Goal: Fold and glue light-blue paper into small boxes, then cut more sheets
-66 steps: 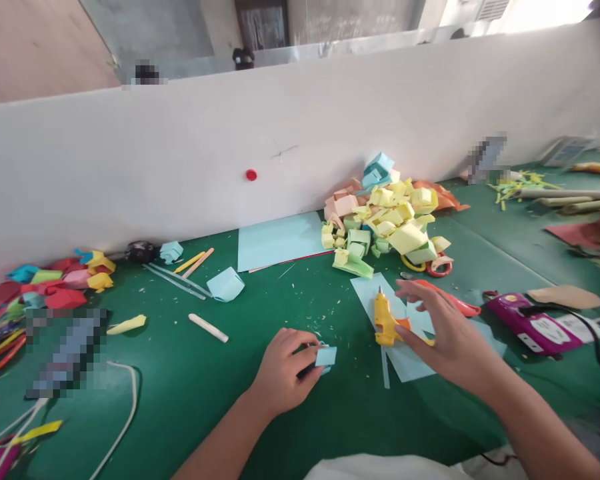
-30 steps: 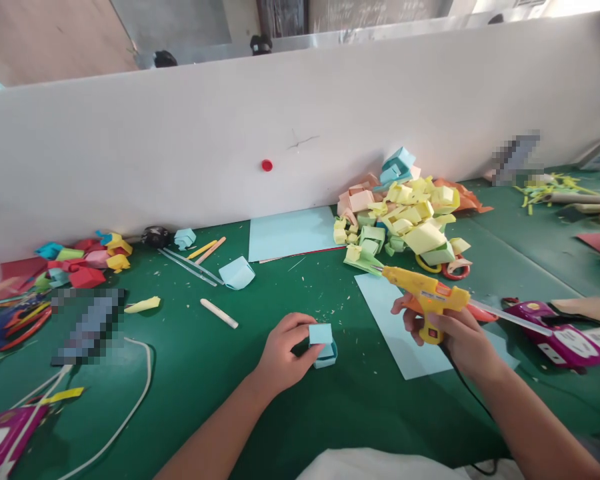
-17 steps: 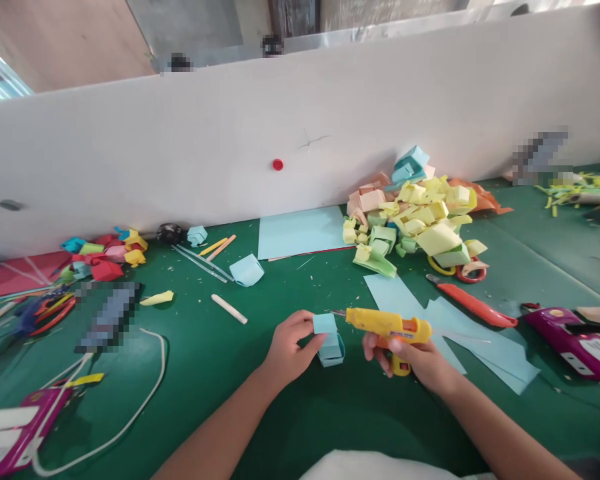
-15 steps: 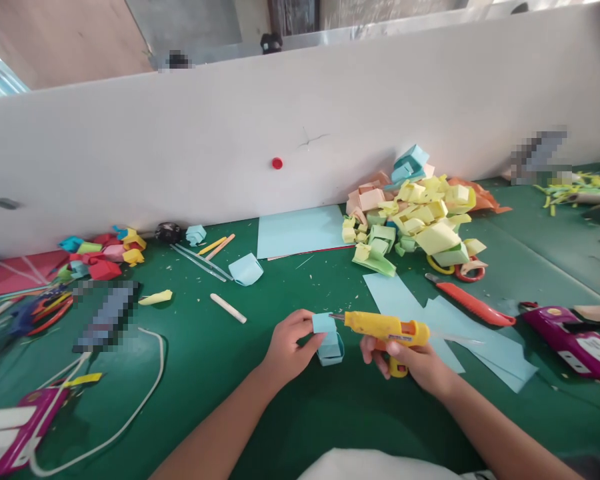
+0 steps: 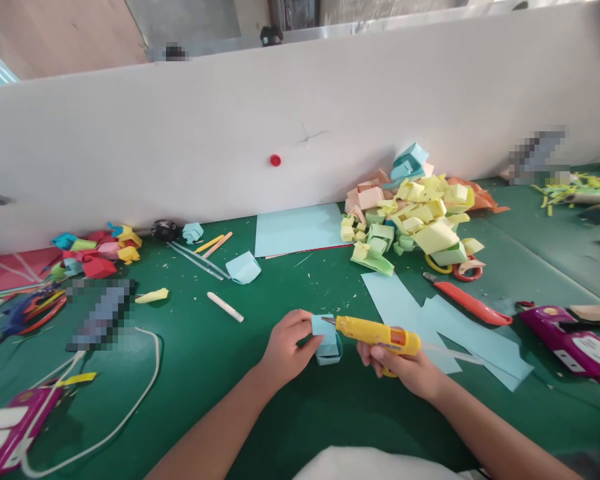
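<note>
OK so the left hand [image 5: 293, 345] has its grip pinched shut on the flap of a light-blue paper box [image 5: 329, 353], which is out toward the near edge of the green desk [image 5: 290, 427]. Right hand [image 5: 400, 365] has its grip wrapped around a yellow glue gun [image 5: 373, 329], nozzle over that flap, can't tell if it's touching. Gun's got a little label on its side, way too tiny to read. Same deal with the white label [image 5: 593, 351] on the purple device [image 5: 563, 330] toward the desk's right edge. Paper pile [image 5: 437, 233] sits by the far edge.
</note>
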`<state>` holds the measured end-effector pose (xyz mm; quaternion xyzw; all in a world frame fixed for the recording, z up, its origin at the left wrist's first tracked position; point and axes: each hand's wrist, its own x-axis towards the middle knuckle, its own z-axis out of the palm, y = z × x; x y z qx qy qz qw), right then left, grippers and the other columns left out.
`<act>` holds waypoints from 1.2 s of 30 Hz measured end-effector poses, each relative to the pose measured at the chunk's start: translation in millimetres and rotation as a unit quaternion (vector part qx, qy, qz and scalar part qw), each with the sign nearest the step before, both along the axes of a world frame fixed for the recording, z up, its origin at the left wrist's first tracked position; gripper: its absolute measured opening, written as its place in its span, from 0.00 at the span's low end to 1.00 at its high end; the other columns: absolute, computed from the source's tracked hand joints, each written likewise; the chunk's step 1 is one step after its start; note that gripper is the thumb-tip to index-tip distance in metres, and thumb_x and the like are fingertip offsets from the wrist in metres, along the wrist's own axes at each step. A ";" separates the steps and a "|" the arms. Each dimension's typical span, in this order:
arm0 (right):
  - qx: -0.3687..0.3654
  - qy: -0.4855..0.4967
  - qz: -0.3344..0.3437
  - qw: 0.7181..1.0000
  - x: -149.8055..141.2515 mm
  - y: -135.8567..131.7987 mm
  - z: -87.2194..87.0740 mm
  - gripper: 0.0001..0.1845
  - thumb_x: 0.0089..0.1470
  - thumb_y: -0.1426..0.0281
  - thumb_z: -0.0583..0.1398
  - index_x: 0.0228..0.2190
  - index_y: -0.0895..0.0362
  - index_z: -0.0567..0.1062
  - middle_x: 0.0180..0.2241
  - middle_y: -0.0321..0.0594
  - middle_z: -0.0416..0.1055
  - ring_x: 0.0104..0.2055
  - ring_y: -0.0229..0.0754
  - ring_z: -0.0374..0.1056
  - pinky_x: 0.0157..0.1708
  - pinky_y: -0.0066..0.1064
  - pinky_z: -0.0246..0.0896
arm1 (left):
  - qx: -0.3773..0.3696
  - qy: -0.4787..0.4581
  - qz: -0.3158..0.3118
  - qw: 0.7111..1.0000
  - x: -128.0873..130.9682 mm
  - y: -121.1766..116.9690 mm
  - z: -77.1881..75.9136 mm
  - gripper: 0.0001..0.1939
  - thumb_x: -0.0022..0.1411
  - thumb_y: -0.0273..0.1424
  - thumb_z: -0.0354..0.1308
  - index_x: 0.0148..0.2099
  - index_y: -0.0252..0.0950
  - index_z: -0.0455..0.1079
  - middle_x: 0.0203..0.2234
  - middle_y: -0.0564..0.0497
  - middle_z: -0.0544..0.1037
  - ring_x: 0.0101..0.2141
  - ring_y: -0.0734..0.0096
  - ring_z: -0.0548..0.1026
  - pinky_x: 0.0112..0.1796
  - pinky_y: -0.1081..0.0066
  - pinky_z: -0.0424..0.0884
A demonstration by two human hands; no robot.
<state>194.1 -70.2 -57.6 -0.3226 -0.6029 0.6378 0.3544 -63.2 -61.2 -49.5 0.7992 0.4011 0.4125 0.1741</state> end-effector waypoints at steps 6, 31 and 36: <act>0.015 -0.038 0.001 0.999 -0.6 0.3 -2.6 0.22 0.61 0.51 0.61 0.28 0.56 0.73 0.27 0.37 0.67 0.26 0.37 0.63 0.24 0.28 0.62 | 0.022 -0.007 -0.006 1.000 1.2 -1.4 -0.8 0.12 0.68 0.29 0.57 0.30 0.36 0.68 0.31 0.48 0.75 0.32 0.69 0.74 0.33 0.71 0.71; 0.069 -0.075 0.028 0.994 3.8 0.2 -2.0 0.20 0.63 0.53 0.59 0.28 0.55 0.69 0.27 0.35 0.63 0.27 0.37 0.58 0.25 0.30 0.56 | 0.027 -0.031 -0.008 0.999 0.9 -2.2 -1.0 0.02 0.63 0.27 0.61 0.39 0.36 0.75 0.33 0.48 0.78 0.30 0.70 0.74 0.30 0.74 0.70; 0.077 -0.077 0.027 0.994 2.2 -0.3 1.5 0.22 0.63 0.51 0.59 0.27 0.55 0.68 0.25 0.33 0.62 0.25 0.36 0.56 0.25 0.31 0.52 | 0.040 -0.036 -0.002 0.999 0.6 -1.8 2.7 0.03 0.65 0.28 0.61 0.36 0.36 0.74 0.31 0.49 0.78 0.28 0.72 0.73 0.28 0.75 0.69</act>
